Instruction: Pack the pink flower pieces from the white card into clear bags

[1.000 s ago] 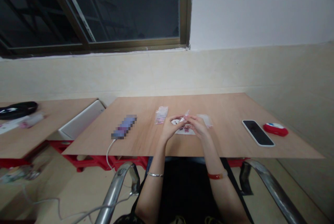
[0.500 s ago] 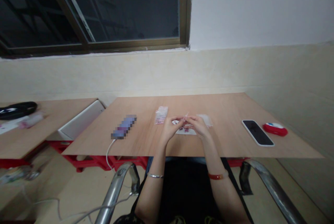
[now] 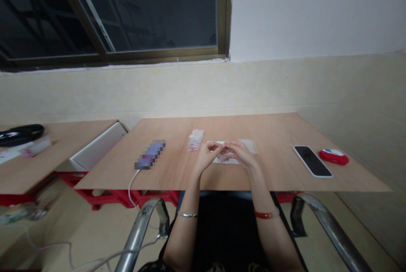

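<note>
Soft indoor light, blurred warped edges

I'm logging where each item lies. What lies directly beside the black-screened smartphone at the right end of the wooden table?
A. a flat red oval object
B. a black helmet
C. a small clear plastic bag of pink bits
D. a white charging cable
A: the flat red oval object lies just right of the black-screened smartphone on the wooden table.

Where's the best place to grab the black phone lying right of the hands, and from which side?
Probably by its two long edges, from above. The black phone lies flat, screen up, on the table, so there is no gap beneath it. The red object sits close on its right, so pinch near the end toward the person, where that side looks more open.
</note>
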`<state>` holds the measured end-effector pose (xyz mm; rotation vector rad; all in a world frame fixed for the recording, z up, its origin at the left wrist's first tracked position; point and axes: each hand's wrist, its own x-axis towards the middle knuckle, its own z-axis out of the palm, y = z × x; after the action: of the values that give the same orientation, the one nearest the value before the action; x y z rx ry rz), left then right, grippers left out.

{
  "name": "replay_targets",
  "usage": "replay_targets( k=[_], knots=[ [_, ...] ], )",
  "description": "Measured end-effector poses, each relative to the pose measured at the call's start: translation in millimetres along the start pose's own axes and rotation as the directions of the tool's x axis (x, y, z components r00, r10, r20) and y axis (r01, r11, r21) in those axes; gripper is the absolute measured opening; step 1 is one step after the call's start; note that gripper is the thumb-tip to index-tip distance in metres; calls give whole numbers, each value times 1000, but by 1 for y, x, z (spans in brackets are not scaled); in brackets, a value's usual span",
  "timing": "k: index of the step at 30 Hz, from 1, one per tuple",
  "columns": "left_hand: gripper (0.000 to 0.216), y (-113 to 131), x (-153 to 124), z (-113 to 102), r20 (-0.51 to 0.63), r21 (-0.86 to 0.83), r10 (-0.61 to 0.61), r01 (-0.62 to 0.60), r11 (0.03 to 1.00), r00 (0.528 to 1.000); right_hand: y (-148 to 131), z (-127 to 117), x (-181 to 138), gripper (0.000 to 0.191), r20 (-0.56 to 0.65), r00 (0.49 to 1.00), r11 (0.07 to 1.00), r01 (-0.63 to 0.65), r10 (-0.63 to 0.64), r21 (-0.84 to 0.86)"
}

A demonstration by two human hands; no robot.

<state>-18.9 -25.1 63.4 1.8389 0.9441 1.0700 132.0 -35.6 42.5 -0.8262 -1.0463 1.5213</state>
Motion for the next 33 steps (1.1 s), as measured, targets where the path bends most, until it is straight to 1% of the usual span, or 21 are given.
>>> replay_targets(
  k=[4,8,11,14,16,20,22,24,25,26,28,30,33],
  knots=[
    [33,1,-2,-2,77,-102,-47,54,993,996,-3,0,-2,26,59,998,996,15,-10,-83],
    [32,3,-4,-3,209,-222,-66,113,968,976,-4,1,-2,26,93,996,990,20,-7,-139],
    [31,2,-4,-1,289,-289,-119,205,935,950,-5,1,-3,27,118,993,984,24,-3,-177],
    [29,-1,-2,0,325,-322,-183,290,901,928,-5,1,-4,25,127,992,981,20,5,-191],
    [28,-1,-1,0,324,-323,-181,288,901,928,-5,1,-3,25,123,992,982,16,7,-187],
    [28,-2,-1,0,330,-280,-134,232,931,934,-1,2,-1,28,122,992,976,-13,41,-216],
    [28,-3,0,0,332,-257,-144,236,937,932,2,2,1,30,115,992,970,-26,55,-243],
    [29,-5,0,2,312,-237,-160,240,942,937,5,2,4,31,92,995,966,-10,35,-260],
    [29,-6,1,4,283,-215,-165,230,949,945,7,3,5,31,78,997,963,9,12,-270],
    [29,-8,1,6,239,-174,-165,209,962,957,9,3,6,31,58,998,957,35,-19,-289],
    [30,-12,1,11,119,-31,-143,148,988,982,13,3,9,30,5,995,920,97,-103,-381],
    [30,-18,2,15,13,140,-100,97,985,995,17,3,10,29,-59,977,834,141,-203,-533],
    [28,-27,2,20,-58,299,-70,84,950,996,19,3,9,26,-117,951,679,116,-287,-725]
  ],
)
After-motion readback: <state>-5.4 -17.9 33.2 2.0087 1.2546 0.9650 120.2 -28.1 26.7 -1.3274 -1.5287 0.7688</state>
